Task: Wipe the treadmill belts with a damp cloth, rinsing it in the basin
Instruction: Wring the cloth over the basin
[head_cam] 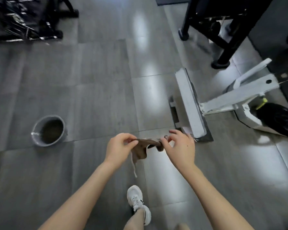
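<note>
Your left hand (119,146) and right hand (179,146) each pinch one end of the brown cloth (145,147) at lower centre, fingers curled; its long axis runs left to right, one corner hanging down. The basin (48,130) stands on the floor at left, well apart.

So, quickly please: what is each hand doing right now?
Left hand: pinches one end of the brown cloth.
Right hand: pinches the other end of the brown cloth.
</note>
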The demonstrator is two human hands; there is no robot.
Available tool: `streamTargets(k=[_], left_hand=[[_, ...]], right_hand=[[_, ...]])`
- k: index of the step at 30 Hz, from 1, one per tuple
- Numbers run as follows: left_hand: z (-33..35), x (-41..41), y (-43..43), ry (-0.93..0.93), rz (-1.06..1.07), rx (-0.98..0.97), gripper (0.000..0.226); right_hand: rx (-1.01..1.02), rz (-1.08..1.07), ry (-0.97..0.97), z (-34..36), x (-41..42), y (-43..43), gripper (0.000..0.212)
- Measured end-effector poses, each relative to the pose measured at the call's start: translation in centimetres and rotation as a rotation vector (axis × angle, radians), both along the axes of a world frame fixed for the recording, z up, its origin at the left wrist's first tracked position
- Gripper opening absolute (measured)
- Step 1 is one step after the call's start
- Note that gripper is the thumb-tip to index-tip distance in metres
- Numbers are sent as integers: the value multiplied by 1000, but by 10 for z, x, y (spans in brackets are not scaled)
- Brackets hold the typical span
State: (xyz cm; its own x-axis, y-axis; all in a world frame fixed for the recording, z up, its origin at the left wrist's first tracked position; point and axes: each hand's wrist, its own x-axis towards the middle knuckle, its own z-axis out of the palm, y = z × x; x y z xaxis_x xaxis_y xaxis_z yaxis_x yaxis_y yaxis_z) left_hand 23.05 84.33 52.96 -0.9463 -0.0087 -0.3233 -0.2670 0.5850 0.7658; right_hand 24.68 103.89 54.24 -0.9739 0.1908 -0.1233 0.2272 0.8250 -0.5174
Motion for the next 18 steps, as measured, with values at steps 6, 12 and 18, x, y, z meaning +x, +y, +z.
streamTargets(k=[6, 12, 18], left_hand=[[11, -82, -85, 75, 173, 33, 16], [7, -164, -141, 125, 313, 80, 9], [-10, -228, -232, -69, 529, 443, 21]], right_hand=[[-587, -30, -148, 22, -101, -94, 34], [-996, -28, -322, 24, -199, -195, 23], [-883, 195, -454, -6, -281, -295, 41]])
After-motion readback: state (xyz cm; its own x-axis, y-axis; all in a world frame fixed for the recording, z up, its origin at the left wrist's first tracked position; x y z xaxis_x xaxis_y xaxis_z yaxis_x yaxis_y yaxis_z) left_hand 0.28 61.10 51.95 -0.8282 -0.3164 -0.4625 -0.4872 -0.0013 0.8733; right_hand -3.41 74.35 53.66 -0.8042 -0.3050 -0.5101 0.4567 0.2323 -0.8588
